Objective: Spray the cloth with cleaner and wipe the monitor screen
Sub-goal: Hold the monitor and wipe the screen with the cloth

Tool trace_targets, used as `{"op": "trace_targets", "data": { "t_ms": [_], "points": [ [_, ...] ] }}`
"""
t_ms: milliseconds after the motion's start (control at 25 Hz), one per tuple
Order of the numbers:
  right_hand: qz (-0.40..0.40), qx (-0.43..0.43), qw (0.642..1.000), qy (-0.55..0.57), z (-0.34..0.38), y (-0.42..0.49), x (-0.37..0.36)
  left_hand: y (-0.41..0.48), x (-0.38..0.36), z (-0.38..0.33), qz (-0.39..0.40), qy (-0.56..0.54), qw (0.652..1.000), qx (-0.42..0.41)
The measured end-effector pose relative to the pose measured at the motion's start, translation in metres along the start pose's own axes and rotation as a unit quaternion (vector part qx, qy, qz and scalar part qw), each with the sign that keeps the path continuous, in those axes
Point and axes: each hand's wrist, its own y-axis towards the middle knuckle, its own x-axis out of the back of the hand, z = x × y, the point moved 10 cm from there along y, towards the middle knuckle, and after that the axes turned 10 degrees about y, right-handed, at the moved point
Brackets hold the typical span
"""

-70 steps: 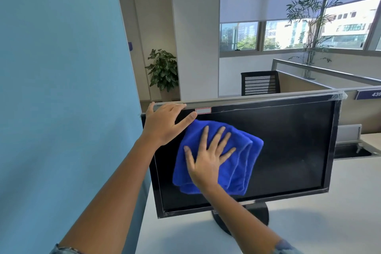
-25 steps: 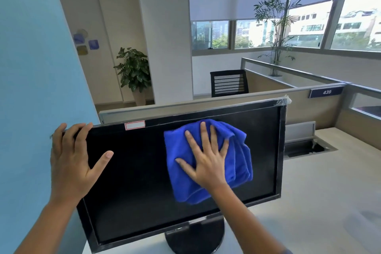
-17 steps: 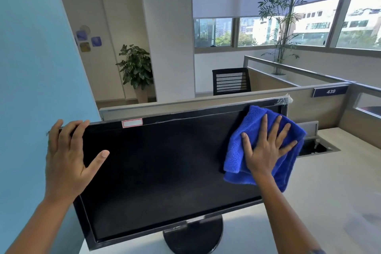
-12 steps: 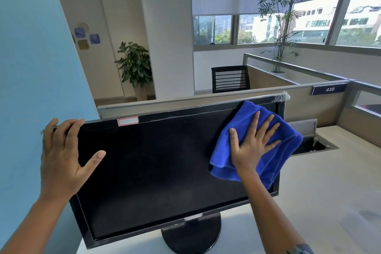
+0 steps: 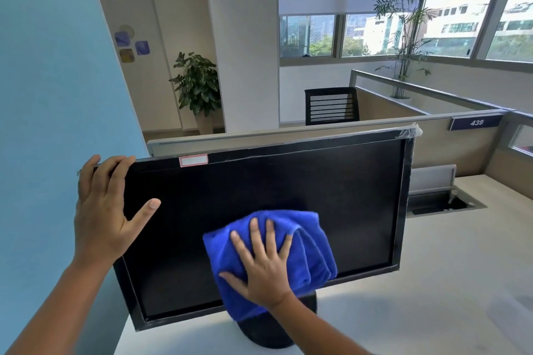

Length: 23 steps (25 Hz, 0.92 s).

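Note:
A black monitor [image 5: 288,181] with a dark screen stands on a round base on the white desk [image 5: 432,282]. A folded blue cloth [image 5: 308,251] lies flat against the lower middle of the screen. My right hand [image 5: 262,265] presses on the cloth with fingers spread. My left hand [image 5: 101,210] grips the monitor's upper left corner, fingers over the top edge and thumb on the screen. No spray bottle is in view.
A blue partition wall [image 5: 52,124] rises close on the left. Behind the monitor runs a low cubicle divider [image 5: 450,147] with a "439" plate. A cable tray opening [image 5: 441,202] sits in the desk at right. A black chair [image 5: 331,105] and potted plants stand farther back.
My right hand has swept the cloth from the screen's upper right corner down and left to the lower middle. My left hand has stayed on the upper left corner.

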Motion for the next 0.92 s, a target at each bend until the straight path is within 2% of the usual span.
{"op": "trace_targets", "data": {
  "t_ms": [160,280,400,480,560,640,720,800,920],
  "points": [
    [0.063,0.066,0.996,-0.007,0.008,-0.040,-0.022,-0.002,0.001,0.000,0.003,-0.008,1.000,0.002],
    [0.023,0.049,0.998,0.010,-0.009,-0.019,0.000,-0.002,0.001,0.000,0.014,-0.005,1.000,0.002],
    [-0.069,-0.053,0.996,0.015,-0.057,0.024,0.049,-0.001,0.001,-0.002,0.019,0.007,1.000,-0.004],
    [-0.118,-0.147,0.982,0.025,-0.100,0.046,0.082,-0.001,0.002,-0.002,0.022,0.012,1.000,0.001],
    [-0.169,-0.258,0.950,0.056,-0.142,0.054,0.108,0.000,0.002,-0.001,0.027,0.006,1.000,0.005],
    [-0.219,-0.364,0.898,0.117,-0.167,0.052,0.118,0.001,0.003,0.000,0.028,-0.003,1.000,0.008],
    [-0.242,-0.415,0.862,0.162,-0.161,0.055,0.114,0.000,0.003,0.002,0.025,-0.019,0.999,0.009],
    [-0.224,-0.388,0.879,0.165,-0.124,0.069,0.103,-0.001,0.003,0.005,0.020,-0.035,0.999,0.009],
    [-0.158,-0.269,0.941,0.131,-0.041,0.091,0.079,-0.001,0.004,0.008,0.012,-0.041,0.999,0.007]
  ]
}}
